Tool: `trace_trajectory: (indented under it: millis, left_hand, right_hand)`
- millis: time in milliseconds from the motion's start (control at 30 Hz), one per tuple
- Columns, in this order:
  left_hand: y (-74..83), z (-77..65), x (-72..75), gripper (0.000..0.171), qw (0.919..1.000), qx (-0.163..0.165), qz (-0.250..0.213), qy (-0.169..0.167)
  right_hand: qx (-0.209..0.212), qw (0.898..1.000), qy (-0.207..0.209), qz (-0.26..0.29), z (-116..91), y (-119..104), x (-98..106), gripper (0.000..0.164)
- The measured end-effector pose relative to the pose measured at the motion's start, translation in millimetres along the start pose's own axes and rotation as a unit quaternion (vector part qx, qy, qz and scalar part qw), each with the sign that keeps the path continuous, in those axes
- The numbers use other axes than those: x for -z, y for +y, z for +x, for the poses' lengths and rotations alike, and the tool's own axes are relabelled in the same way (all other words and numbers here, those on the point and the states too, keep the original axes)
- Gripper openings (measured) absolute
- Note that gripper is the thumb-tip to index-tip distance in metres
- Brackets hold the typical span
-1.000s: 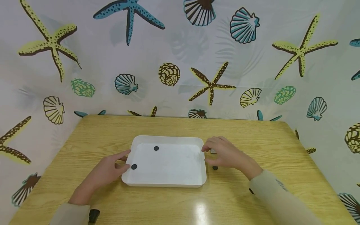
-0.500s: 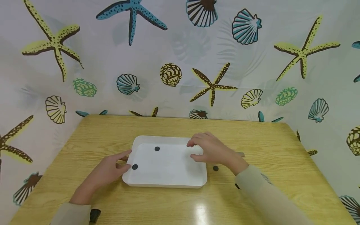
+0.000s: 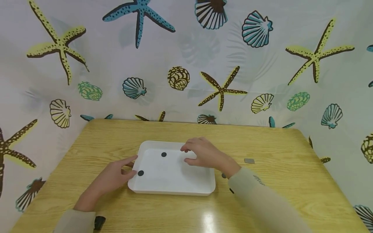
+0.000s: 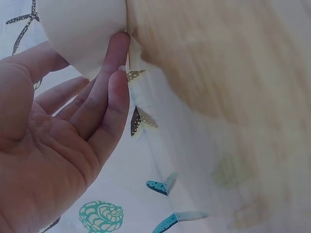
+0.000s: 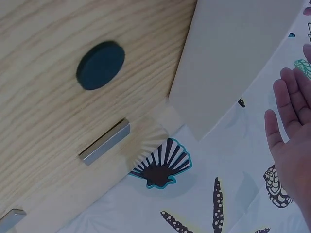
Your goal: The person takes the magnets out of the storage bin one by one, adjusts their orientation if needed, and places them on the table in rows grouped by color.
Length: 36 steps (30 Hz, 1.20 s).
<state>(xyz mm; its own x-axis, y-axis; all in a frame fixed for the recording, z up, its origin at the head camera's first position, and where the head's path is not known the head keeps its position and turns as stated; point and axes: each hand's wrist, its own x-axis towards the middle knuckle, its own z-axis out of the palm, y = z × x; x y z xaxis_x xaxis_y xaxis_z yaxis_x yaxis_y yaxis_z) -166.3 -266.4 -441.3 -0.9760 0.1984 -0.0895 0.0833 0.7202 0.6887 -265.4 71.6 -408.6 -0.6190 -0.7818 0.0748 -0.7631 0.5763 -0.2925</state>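
A shallow white tray (image 3: 172, 191) sits on the wooden table, with two black discs inside: one disc (image 3: 164, 154) toward the back, the other disc (image 3: 141, 173) by the left wall. My left hand (image 3: 109, 176) holds the tray's left side, its thumb and fingers at the rim. In the left wrist view the fingertips (image 4: 119, 43) lie against the outer wall. My right hand (image 3: 204, 153) hovers over the tray's right half, thumb and index finger apart, with nothing visible between them.
Right of the tray a third black disc (image 3: 224, 175) lies partly behind the right sleeve. A grey metal bar (image 3: 249, 160) rests farther right. The right wrist view shows a disc (image 5: 100, 65) and two metal bars (image 5: 104, 141) on the table. A patterned cloth (image 3: 186, 58) hangs behind.
My right hand has moved left from the tray's right edge to over its inside, uncovering a grey bar on the table. The left hand has stayed at the tray's left side.
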Motion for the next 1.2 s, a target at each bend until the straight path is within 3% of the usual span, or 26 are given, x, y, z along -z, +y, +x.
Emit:
trace_trajectory:
  millis: [233, 633, 933, 1200]
  left_hand:
    - [0.1, -1.3, 1.7, 0.062, 0.9999, -0.01, -0.006, -0.002]
    - [2.0, -2.6, 1.8, 0.061, 1.0, -0.007, -0.004, 0.003]
    - [1.8, -3.2, 0.2, 0.061, 0.9999, -0.007, -0.011, 0.004]
    - [-0.1, -2.1, 1.1, 0.061, 0.9999, -0.008, -0.01, 0.001]
  right_hand:
    - [-0.022, 0.999, -0.026, -0.019, 16, -5, -8, 0.038]
    - [-0.006, 0.999, -0.037, -0.011, 34, -10, -22, 0.039]
    - [-0.024, 0.998, -0.063, -0.01, 41, -14, -32, 0.046]
    - [0.019, 0.996, -0.087, -0.023, 48, -13, -46, 0.058]
